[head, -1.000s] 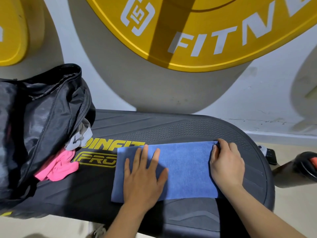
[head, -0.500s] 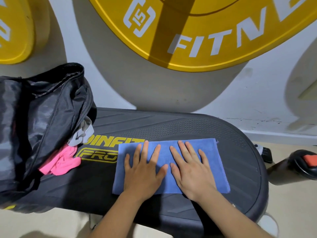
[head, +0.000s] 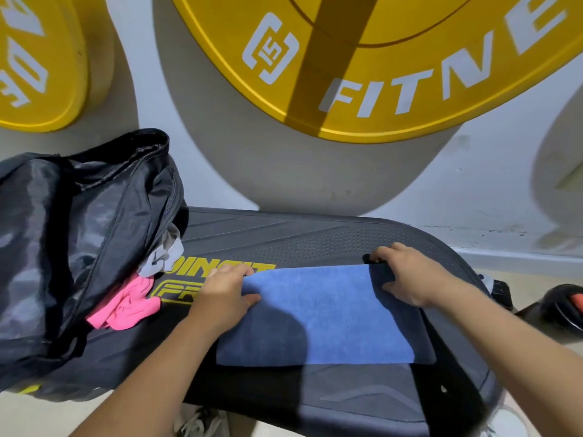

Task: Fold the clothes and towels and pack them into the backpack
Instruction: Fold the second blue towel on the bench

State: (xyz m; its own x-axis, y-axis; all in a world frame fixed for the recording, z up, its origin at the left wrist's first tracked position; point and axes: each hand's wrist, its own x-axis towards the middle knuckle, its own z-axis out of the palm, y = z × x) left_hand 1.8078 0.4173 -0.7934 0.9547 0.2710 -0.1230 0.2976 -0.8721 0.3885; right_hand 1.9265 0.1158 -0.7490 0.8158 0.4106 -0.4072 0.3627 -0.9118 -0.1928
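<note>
A folded blue towel [head: 321,313] lies flat on the dark oval step platform [head: 315,238]. My left hand [head: 225,294] pinches the towel's far left corner, thumb on top. At the far right corner, my right hand [head: 407,272] grips the towel's edge with curled fingers. The black backpack [head: 72,234] stands open at the left end of the platform. A pink garment [head: 126,302] and a grey garment [head: 164,253] spill from its mouth onto the platform.
Large yellow weight plates [head: 362,58] lean on the white wall behind the platform. A black and red object [head: 564,307] lies on the floor at the right. A shoe [head: 202,421] shows below the platform's near edge.
Both hands lay flat on the towel half a second ago. They have since slid apart to the far corners and taken hold of them.
</note>
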